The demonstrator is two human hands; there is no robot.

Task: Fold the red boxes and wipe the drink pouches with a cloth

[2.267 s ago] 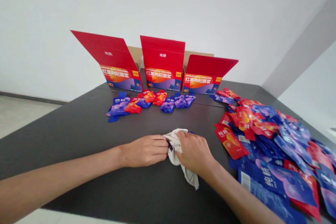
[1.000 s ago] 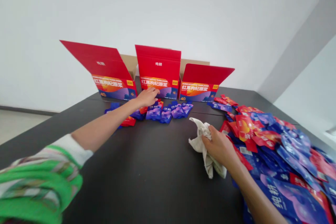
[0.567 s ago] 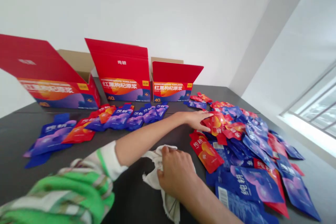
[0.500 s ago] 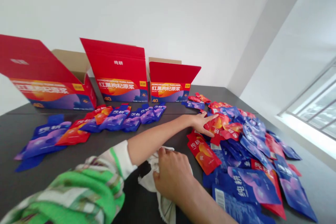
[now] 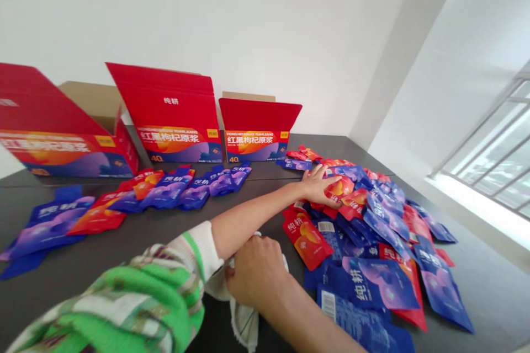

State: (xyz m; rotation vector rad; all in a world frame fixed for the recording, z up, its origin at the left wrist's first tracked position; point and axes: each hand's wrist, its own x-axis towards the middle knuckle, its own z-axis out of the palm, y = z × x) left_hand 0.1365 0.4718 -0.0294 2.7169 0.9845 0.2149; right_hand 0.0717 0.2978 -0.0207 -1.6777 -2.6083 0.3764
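A red pouch [image 5: 339, 187] at the left side of a heap of red and blue pouches [image 5: 385, 281] on a dark table [image 5: 141, 231] is touched by the left hand [image 5: 318, 185], its fingers spread wide, while a white cloth [image 5: 245, 320] is gripped, bunched, in the right hand [image 5: 259, 273]. A single pouch is best pinched by its edge, so that neighbours are not dragged along, with the cloth held clear. "纯耕" is printed on pouches and on the middle carton [image 5: 178, 140]; "红黑枸杞原浆" and "40" are read on the right carton [image 5: 256, 146].
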